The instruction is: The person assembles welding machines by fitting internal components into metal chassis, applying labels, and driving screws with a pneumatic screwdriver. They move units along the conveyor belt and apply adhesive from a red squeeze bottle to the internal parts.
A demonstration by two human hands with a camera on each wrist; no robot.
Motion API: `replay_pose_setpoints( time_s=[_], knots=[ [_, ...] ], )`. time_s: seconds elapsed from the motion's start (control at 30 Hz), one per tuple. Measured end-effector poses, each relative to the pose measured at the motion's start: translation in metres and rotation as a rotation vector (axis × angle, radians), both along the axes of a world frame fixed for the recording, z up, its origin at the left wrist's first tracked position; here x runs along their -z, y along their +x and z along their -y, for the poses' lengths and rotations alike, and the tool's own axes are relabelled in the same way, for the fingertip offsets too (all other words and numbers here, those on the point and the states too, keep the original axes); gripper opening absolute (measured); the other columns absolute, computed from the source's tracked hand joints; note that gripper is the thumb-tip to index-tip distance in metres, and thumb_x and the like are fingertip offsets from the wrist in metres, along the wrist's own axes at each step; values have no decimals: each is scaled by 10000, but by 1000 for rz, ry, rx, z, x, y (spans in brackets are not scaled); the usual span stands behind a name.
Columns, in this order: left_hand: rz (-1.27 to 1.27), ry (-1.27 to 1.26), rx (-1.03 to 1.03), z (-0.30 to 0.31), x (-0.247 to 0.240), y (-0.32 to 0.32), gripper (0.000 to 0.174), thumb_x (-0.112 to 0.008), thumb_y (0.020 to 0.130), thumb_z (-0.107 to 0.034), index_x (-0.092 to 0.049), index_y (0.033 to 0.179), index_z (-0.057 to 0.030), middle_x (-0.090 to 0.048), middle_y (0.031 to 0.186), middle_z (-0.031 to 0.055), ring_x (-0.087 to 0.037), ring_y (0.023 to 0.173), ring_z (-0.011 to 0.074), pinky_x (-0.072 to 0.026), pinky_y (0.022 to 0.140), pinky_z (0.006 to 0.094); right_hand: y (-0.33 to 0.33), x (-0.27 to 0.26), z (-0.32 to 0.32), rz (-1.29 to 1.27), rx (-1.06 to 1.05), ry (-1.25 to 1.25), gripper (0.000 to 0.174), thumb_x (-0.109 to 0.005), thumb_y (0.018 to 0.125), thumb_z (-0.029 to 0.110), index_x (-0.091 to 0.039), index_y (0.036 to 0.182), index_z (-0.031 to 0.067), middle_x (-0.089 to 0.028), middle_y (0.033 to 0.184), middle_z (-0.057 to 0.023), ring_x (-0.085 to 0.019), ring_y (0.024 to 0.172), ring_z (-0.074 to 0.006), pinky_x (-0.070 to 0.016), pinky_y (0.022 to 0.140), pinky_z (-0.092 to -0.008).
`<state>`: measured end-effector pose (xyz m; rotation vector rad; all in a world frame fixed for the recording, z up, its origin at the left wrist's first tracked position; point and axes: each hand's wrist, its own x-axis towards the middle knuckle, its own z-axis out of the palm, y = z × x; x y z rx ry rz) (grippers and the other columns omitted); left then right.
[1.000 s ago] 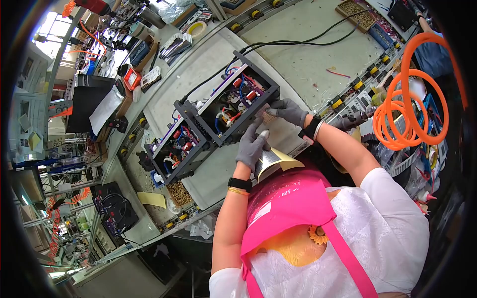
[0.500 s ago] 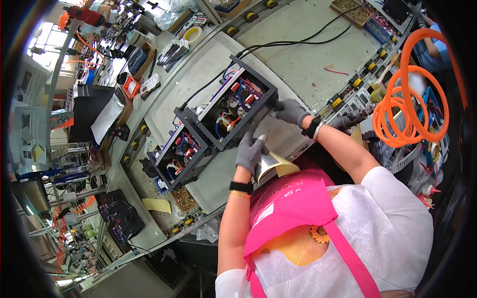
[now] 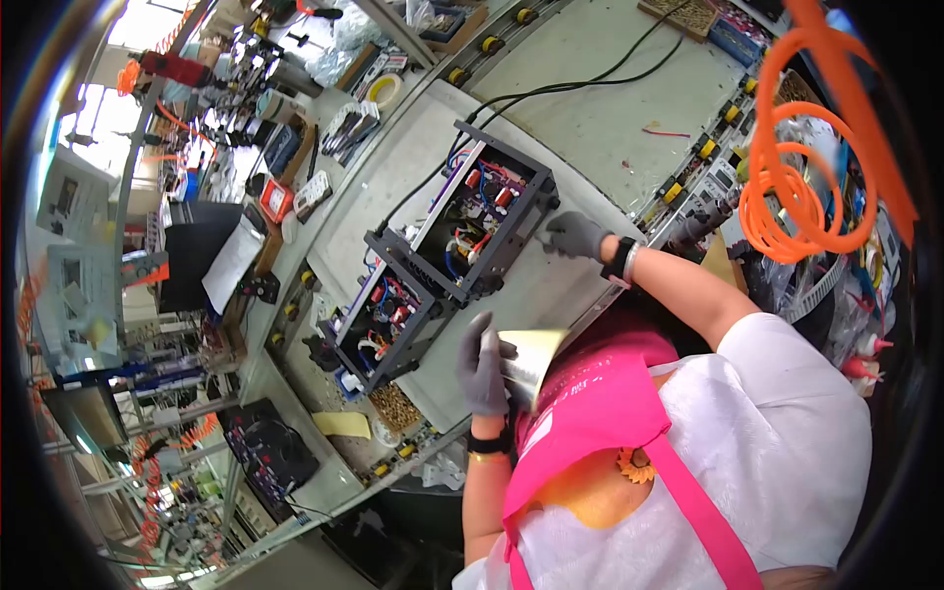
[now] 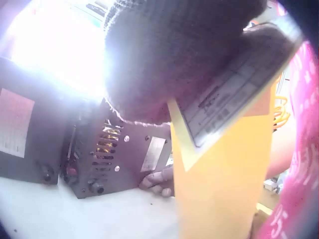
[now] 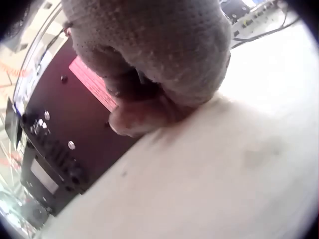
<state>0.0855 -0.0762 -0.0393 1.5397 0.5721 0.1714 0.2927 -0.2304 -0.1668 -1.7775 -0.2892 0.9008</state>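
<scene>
In a grey glove with bare fingertips, my left hand (image 3: 484, 372) grips a label sheet (image 3: 531, 362), silver on the printed face and yellow on the back. The sheet's yellow backing (image 4: 222, 174) hangs below the glove in the left wrist view. My right hand (image 3: 578, 236), gloved alike, is beside the nearer open black case (image 3: 509, 239), low at its side panel. Its fingers are loosely bent with nothing visible in them. A label (image 4: 152, 154) is on that panel close to the fingertips. A second black case (image 3: 385, 313) stands alongside, circuit boards showing inside.
Both cases stand on a pale board (image 3: 580, 285) on the roller line. Black cables (image 3: 560, 90) run back from them. Coiled orange hose (image 3: 787, 206) hangs at the right. A tray of small brass-coloured parts (image 3: 395, 405) and a yellow sheet (image 3: 341, 424) lie at the left.
Both hands were together at the case's side panel. The left hand has drawn back towards the body with the label sheet; the right hand has moved slightly off the panel.
</scene>
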Motion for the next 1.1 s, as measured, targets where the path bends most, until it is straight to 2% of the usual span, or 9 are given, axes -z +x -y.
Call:
replay_pose_setpoints(
  time_s=[0.13,0.23,0.33,0.43,0.57,0.67,0.8,0.93,1.1],
  knots=[
    [169,126,-20,5,-8,-20,393,-499,931,-122,-451,1293,23,-619,1026,130,-585,950,184,-467,846,313,-48,-51,31,-235,-370,-42,743,-346,864,694,-686,764,42,-668,754,-63,-619,638,-152,-507,631,-306],
    [91,73,282,15,6,-27,453,-538,912,-84,-413,1339,-5,-586,1160,135,-561,1080,208,-433,941,333,-107,-40,34,-214,-25,475,483,-545,895,454,-621,1045,1,-659,889,-68,-612,788,-128,-512,682,-325],
    [-100,90,603,20,7,-23,508,-586,883,-87,-402,1350,-9,-569,1227,131,-550,1124,207,-424,950,319,-112,-46,63,-240,-40,182,293,-636,828,182,-592,1089,58,-648,952,-85,-616,787,-162,-502,708,-316],
    [-148,8,515,3,18,-27,444,-551,881,-16,-442,1311,3,-573,1201,129,-574,1071,205,-463,910,316,-108,-67,115,1130,-255,-376,195,-563,789,125,-612,976,155,-587,809,-59,-612,737,-236,-488,627,-342],
    [46,140,188,-31,0,-31,315,-530,907,-73,-501,1197,48,-605,1018,151,-605,882,205,-515,799,328,-115,-92,197,1318,123,-174,76,-544,813,176,-581,865,136,-550,776,-49,-592,762,-246,-472,659,-379],
    [172,856,-44,-91,18,-45,346,-539,934,-209,-526,1184,28,-609,1057,127,-580,945,219,-478,815,313,-148,-84,263,1342,392,-394,141,-553,855,199,-578,967,116,-589,885,-73,-596,850,-252,-476,717,-362],
    [-17,976,-479,-132,24,-59,407,-588,903,-198,-498,1239,11,-543,1192,172,-553,1066,289,-459,900,361,-163,-86,340,1094,1310,-565,284,-518,907,121,-522,1182,51,-614,1077,-139,-595,997,-265,-466,843,-326],
    [-432,1440,-532,-200,64,-76,570,-635,856,-387,-479,1275,-34,-548,1193,195,-568,1038,326,-484,857,387,-137,-17,468,790,1514,-418,363,-534,864,13,-500,1225,8,-606,1143,-164,-563,1101,-243,-441,909,-299],
    [-439,868,-580,-220,79,-64,717,-605,849,-480,-369,1342,-16,-477,1290,227,-525,1105,398,-460,884,457,-91,5,485,536,1493,-773,444,-628,808,111,-506,1225,22,-607,1123,-183,-568,1068,-306,-439,916,-347]
  ],
)
